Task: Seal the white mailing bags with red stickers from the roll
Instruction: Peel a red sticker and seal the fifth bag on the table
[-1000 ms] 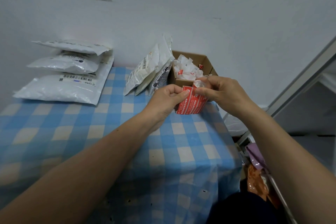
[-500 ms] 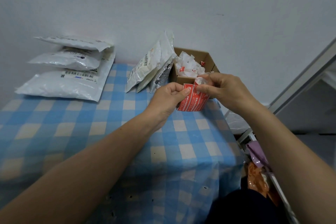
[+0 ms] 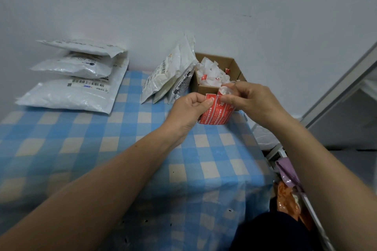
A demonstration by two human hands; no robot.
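White wall (image 3: 204, 16) behind, stained near the top. Table under a blue-and-cream checked cloth (image 3: 102, 149) filled most of the view, your forearms reaching across it.

Stack of white mailing bags (image 3: 69, 96) lay flat at the far left of the table against the wall, barcode labels facing up. A second lot, the leaning bags (image 3: 163, 79), stood tilted on edge further right, resting against the cardboard box (image 3: 206, 88). The box sat at the table's far right corner, open-topped, with white backing scraps (image 3: 210, 73) heaped inside.

Your right hand (image 3: 253, 102) curled round the top of the sticker roll (image 3: 216, 114), thumb and fingers clamping it. The roll was red with white print, held upright just in front of the box, above the cloth; whether it touched the table I could not tell.

Your left hand (image 3: 187, 110) pinched the loose sticker end (image 3: 211, 98) between thumb and forefinger, at the roll's upper left edge.

Purple packet (image 3: 289, 175) and orange packet (image 3: 287, 197) lay below the table's right edge.
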